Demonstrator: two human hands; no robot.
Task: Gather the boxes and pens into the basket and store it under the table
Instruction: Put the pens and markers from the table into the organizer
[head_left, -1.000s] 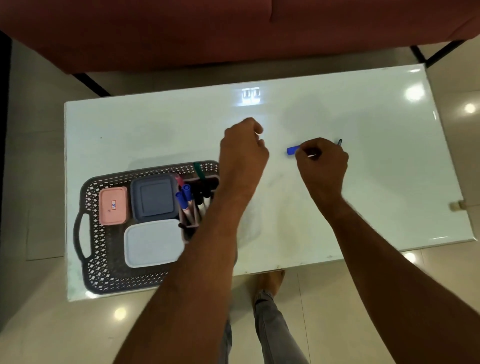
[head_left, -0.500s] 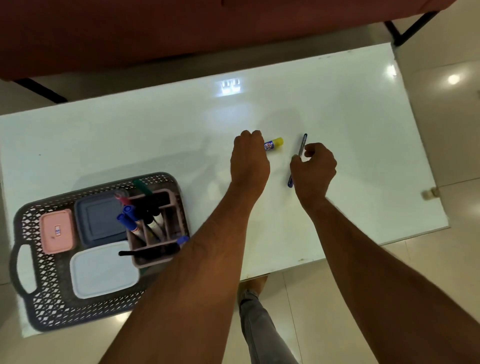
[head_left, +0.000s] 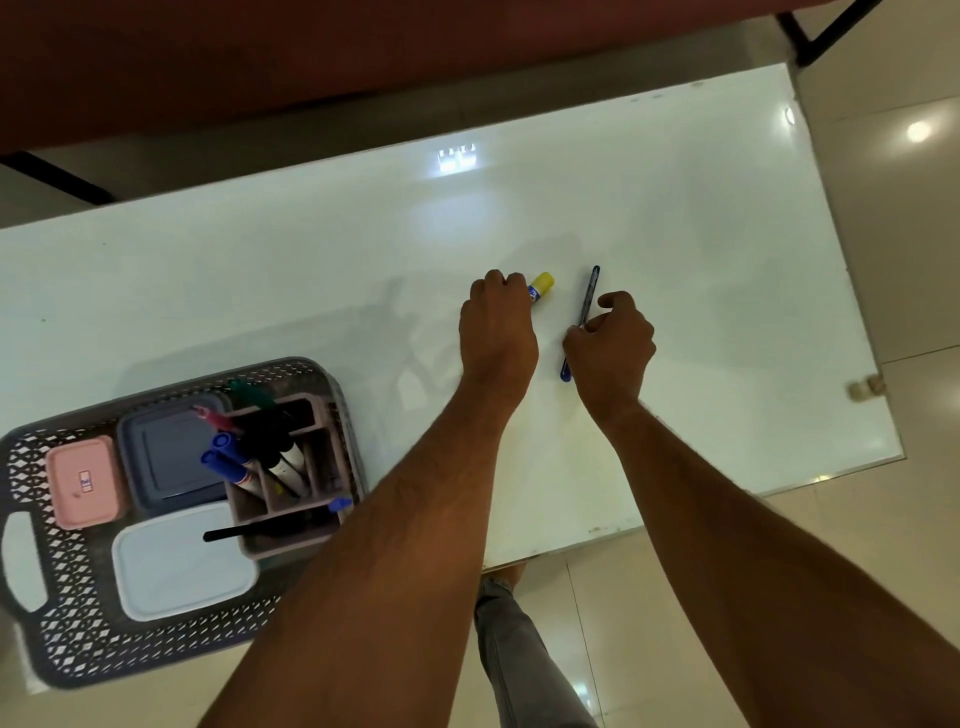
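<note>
A grey lattice basket (head_left: 62, 618) sits at the table's near left corner. Inside it lie a pink box (head_left: 85, 480), a dark blue box (head_left: 166, 452) and a white box (head_left: 182, 564). A mauve pen holder (head_left: 311, 525) in the basket carries several markers (head_left: 228, 457), and a black pen (head_left: 244, 531) lies across it. At mid-table my left hand (head_left: 496, 332) is closed around a glue stick (head_left: 540, 286) whose yellow cap sticks out. My right hand (head_left: 610, 345) pinches a blue pen (head_left: 589, 296) that points away from me.
The glossy white table (head_left: 727, 312) ends close on the right and near side. A dark red sofa (head_left: 363, 47) stands behind it with black legs (head_left: 810, 36). My leg (head_left: 519, 654) shows below the table edge on the tiled floor.
The view has shifted so the basket sits lower left. The glue stick's yellow cap now shows beyond my left fist, and the blue pen in my right fingers has turned to point away.
</note>
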